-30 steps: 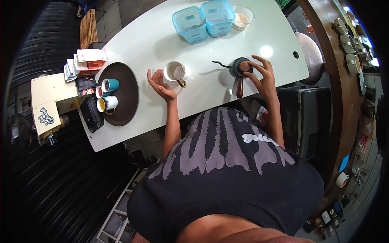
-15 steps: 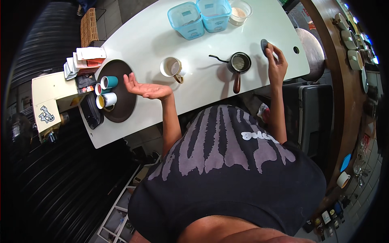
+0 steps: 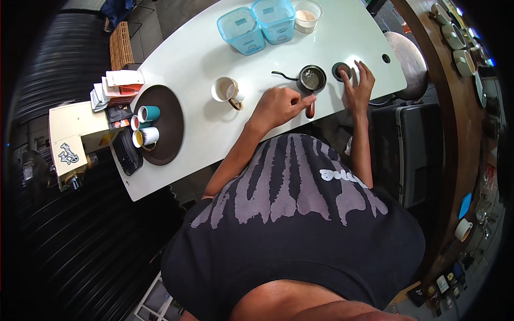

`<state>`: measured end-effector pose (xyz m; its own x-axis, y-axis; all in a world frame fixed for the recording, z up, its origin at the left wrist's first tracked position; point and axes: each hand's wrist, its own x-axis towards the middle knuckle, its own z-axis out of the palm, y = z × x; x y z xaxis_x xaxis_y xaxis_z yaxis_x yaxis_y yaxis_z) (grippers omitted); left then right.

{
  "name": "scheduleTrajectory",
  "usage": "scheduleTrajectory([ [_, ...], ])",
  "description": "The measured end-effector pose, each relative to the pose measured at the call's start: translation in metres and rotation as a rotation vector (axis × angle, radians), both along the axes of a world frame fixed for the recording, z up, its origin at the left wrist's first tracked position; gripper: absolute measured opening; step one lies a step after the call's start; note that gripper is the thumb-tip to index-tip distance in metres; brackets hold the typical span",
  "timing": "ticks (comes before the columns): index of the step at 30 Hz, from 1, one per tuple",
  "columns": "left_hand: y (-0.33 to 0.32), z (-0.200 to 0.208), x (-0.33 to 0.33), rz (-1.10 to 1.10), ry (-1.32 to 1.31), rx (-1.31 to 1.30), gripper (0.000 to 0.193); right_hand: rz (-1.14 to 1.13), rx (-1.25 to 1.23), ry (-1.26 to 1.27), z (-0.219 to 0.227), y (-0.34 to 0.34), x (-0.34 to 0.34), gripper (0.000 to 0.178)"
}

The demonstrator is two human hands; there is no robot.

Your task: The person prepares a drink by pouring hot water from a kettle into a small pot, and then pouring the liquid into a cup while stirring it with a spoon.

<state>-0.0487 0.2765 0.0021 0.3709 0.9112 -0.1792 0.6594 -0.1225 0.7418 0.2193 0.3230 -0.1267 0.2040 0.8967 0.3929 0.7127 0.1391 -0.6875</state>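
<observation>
Left hand (image 3: 278, 108): fingers curled, thumb over the reddish handle (image 3: 310, 111); cannot tell if gripping. Dark pot (image 3: 312, 78) just beyond it. Right hand (image 3: 358, 88): fingers spread, fingertips at round dark lid (image 3: 340, 68). White mug (image 3: 222, 88) left of left hand; blue containers (image 3: 243, 38) well beyond.

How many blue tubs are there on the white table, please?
2: one blue tub stands toward the far side of the white table, and the other blue tub just to its right, beside the clear container.
</observation>
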Motion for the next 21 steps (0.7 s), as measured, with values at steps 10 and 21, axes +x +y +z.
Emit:
scheduleTrajectory([
  [10,-0.009,0.024,0.007,-0.126,0.454,-0.034,0.065,-0.163,0.182,0.465,0.036,-0.051,-0.037,0.019],
  [21,-0.002,0.014,0.063,-0.205,-0.765,0.236,0.086,0.364,0.111,1.171,0.143,-0.087,-0.137,0.075],
])
